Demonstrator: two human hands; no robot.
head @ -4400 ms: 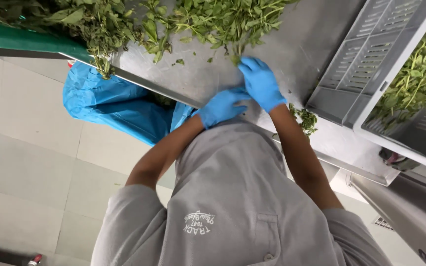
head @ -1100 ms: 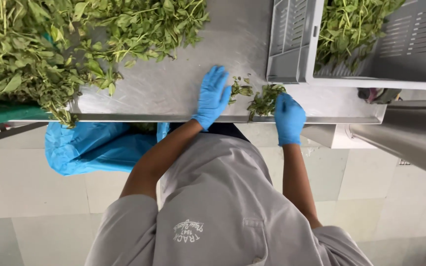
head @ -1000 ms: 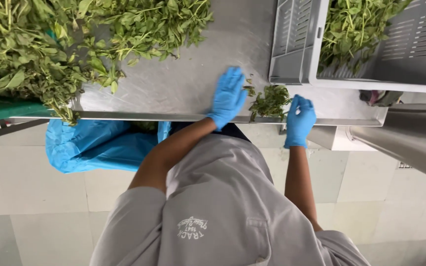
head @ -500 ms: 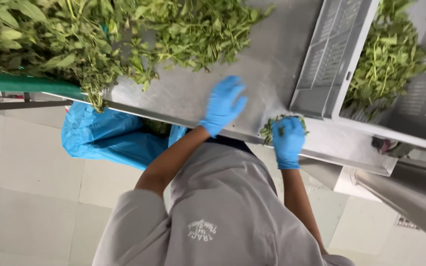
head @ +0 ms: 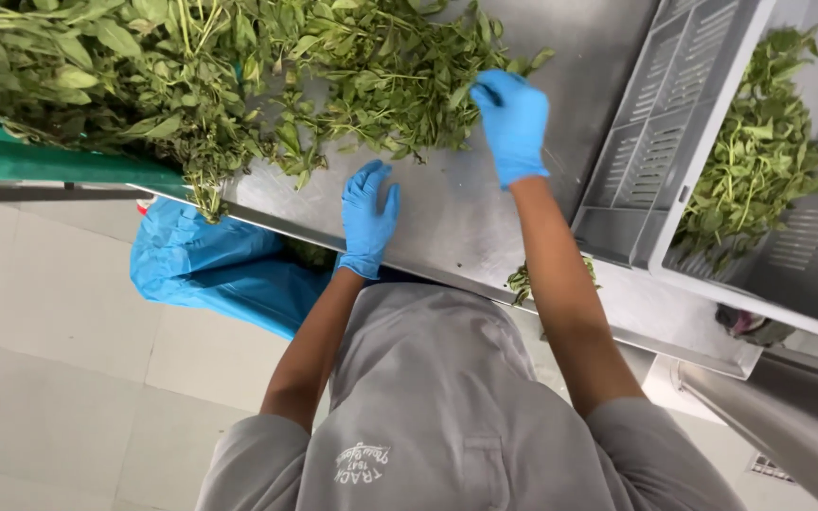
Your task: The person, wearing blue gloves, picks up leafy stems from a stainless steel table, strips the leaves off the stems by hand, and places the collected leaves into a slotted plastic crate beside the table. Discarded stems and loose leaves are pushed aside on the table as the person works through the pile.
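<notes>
A big pile of green leafy stems (head: 239, 76) covers the far left of a steel table (head: 466, 222). My right hand (head: 513, 123), in a blue glove, reaches out to the pile's right edge, fingers curled down onto the leaves; I cannot see whether it grips any. Flat on the bare steel near the front edge lies my left hand (head: 367, 216), also blue-gloved, fingers spread, holding nothing. A small clump of leaves (head: 523, 281) sits at the table's edge beside my right forearm.
A grey slotted plastic crate (head: 655, 142) stands at the right with picked green leaves (head: 759, 170) inside. A blue plastic bag (head: 210, 270) hangs below the table's front edge. A green bar (head: 40, 163) runs at the left. Pale floor tiles lie beneath.
My right hand has left the small clump at the table's edge and moved up to the big pile. My left hand slid left and lies flat near the edge.
</notes>
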